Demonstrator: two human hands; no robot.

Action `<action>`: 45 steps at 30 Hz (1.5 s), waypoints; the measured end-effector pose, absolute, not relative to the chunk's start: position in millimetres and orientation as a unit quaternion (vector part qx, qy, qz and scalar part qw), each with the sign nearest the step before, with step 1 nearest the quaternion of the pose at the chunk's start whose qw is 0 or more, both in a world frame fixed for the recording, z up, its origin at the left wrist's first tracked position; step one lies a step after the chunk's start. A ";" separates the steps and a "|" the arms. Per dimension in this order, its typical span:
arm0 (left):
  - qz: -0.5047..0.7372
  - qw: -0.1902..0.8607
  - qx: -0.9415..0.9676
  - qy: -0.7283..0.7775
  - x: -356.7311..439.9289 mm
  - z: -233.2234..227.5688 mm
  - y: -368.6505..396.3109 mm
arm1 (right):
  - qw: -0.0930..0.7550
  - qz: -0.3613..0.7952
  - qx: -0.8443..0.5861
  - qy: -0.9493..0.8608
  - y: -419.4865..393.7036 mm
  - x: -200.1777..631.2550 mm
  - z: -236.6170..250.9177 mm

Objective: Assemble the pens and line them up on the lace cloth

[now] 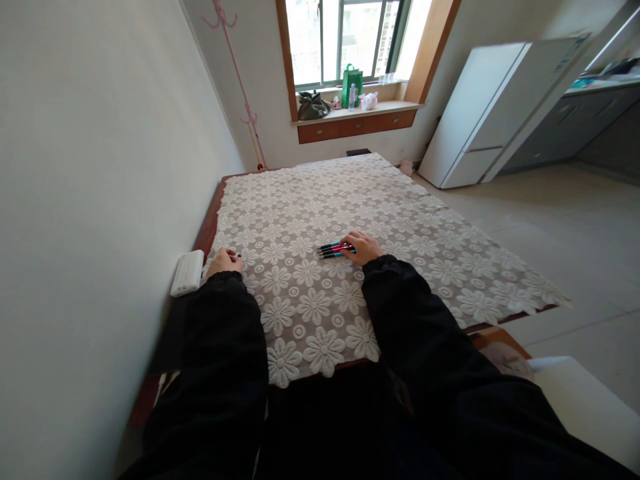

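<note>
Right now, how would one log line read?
left hand: on tablecloth, small dark item at fingertips | right hand: on pens | white box: at wall

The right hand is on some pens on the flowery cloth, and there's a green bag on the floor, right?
Not quite. The green bag stands on the windowsill, not the floor, as the head view shows. The right hand does rest on pens on the cloth.

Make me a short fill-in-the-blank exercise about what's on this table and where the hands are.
1. The right hand rests on a bunch of ____.
2. The tablecloth has a pattern of white ____.
3. The white box lies at the table's edge next to the ____ hand.
4. A green bag stands on the ____ sill.

Missing words: pens; flowers; left; window
</note>
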State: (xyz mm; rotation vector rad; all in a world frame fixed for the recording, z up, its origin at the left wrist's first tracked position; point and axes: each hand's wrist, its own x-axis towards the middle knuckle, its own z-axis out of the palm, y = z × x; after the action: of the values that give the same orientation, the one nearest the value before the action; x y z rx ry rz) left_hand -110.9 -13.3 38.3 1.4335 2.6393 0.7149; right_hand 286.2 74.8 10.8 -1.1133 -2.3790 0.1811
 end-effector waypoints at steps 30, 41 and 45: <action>0.590 0.424 0.404 0.556 -14.7 6.4 9.9 | 0.103 0.069 -0.427 -0.896 59.9 266.1 19.3; 0.567 0.434 0.399 0.576 -15.0 4.9 11.2 | 0.172 0.066 -0.511 -0.840 68.4 288.6 22.0; 0.571 0.423 0.401 0.578 -14.4 3.4 11.4 | 0.152 0.076 -0.524 -0.835 72.1 295.8 20.9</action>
State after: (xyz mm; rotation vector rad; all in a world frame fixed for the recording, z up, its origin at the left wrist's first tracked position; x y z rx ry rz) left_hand -14.4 11.4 3.4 1.0046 1.4464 1.4301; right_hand 295.8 72.1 20.9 -1.5043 -2.3952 0.2181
